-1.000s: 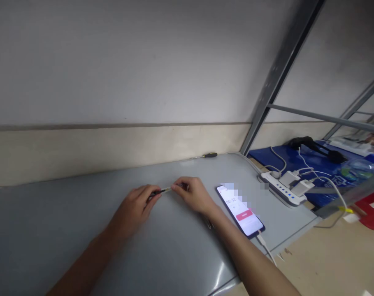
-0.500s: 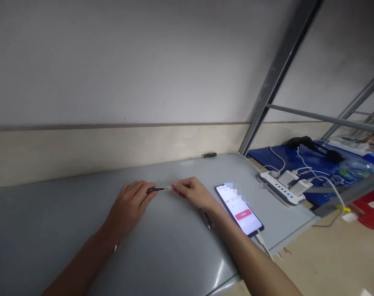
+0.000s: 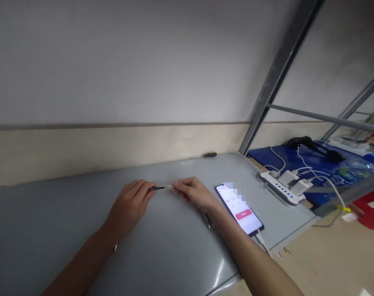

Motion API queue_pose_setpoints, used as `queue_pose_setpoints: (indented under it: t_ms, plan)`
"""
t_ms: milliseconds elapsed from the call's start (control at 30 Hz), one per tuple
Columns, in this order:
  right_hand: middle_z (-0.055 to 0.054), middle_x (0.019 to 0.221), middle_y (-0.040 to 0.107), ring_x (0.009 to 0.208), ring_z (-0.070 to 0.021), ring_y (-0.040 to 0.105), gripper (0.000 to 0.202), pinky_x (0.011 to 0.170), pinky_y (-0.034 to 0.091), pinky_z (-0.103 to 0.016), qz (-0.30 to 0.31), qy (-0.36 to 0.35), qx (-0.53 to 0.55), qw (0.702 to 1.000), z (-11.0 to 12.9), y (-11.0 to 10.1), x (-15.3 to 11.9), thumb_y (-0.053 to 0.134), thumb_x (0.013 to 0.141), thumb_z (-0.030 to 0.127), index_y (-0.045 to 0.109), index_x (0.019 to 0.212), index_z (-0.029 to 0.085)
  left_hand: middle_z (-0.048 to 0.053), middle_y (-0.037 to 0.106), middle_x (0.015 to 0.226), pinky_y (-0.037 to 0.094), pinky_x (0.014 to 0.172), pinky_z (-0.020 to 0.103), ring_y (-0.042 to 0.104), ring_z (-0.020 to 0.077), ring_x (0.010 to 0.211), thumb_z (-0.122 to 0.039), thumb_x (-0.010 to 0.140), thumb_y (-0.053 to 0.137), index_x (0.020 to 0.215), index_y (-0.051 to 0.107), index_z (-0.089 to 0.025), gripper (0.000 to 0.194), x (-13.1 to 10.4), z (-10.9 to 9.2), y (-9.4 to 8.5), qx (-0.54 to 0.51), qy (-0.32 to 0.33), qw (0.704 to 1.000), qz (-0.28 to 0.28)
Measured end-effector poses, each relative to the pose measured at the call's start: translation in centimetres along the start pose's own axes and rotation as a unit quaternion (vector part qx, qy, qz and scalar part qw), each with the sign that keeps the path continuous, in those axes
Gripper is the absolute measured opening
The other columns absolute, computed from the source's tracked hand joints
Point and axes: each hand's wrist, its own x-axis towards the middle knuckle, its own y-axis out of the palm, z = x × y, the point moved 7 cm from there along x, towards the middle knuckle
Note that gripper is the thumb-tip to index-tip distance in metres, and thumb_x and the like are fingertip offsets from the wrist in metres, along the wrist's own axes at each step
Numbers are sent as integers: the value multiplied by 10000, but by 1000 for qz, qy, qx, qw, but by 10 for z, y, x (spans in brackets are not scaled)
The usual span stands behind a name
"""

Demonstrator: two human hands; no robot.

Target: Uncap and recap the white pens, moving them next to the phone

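My left hand (image 3: 131,204) is closed on the dark end of a thin pen-like item (image 3: 160,188), held about level just above the grey table (image 3: 162,255). The pale right end of that item is pinched between the fingertips of my right hand (image 3: 191,191). Below my right wrist lies a dark metallic tool (image 3: 206,218), partly hidden by the arm. A phone (image 3: 240,209) with a lit timer screen rests to the right of my right forearm.
A screwdriver (image 3: 209,155) lies at the table's back edge by the wall. At the right are a white power strip (image 3: 282,189) with chargers and cables, a slanted metal post (image 3: 268,94) and a blue surface (image 3: 263,157) holding a black item (image 3: 316,150).
The thin item has risen very slightly and the left fingers have shifted a little on it. Both hands otherwise keep their places.
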Motion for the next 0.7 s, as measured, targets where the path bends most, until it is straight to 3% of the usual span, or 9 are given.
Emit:
queue_pose_setpoints:
  t_ms: [300,500,700]
  plan:
    - [48,547,398,499,-84,324,459,499,223,-244,25,34,39,998,-4,6,0,549,875,571,646,740,143,34,666,820,417,738,331,577,191,779,-299,1016,353,922,609,-180,298,-1,-6,-5,38,44,998,-33]
    - [63,529,364,478,-75,277,456,488,188,-253,13,30,20,999,-3,7,-1,572,856,579,625,717,149,39,645,780,340,677,352,514,219,748,-151,976,400,912,599,-164,209,-1,-19,-7,157,97,982,-39]
    - [87,468,334,435,-61,250,415,465,172,-247,-2,44,124,991,-6,20,-3,625,832,524,557,646,160,24,602,690,314,679,369,478,219,714,-45,912,421,787,566,-175,231,0,-21,-10,191,84,977,-41]
